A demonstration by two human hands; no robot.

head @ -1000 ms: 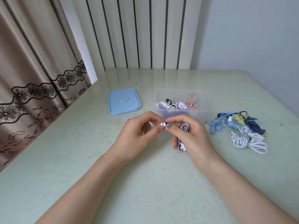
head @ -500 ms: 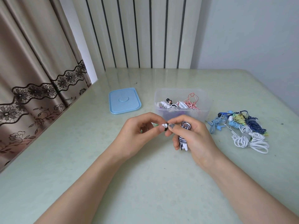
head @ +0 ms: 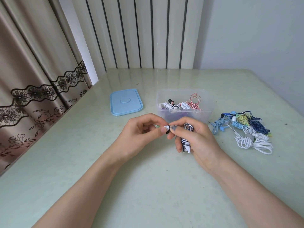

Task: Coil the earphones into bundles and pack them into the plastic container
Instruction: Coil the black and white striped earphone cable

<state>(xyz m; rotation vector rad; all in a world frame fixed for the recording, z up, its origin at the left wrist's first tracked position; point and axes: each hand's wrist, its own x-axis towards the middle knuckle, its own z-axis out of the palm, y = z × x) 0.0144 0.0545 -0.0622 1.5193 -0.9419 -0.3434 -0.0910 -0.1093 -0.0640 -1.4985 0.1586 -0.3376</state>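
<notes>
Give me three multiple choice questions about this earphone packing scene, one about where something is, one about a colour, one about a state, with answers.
1. Where is the lid?
A. Left of the plastic container
B. On the container
C. Under the loose earphones

2. What colour is the lid?
A. Red
B. Light blue
C. Black

3. What is the right hand doing?
A. Lying flat
B. Pressing the lid
C. Gripping a black-and-white coiled bundle

Answers: A, it lies on the table beside the open container; B, plainly blue; C, fingers curl round it while the left hand pinches its end.
</notes>
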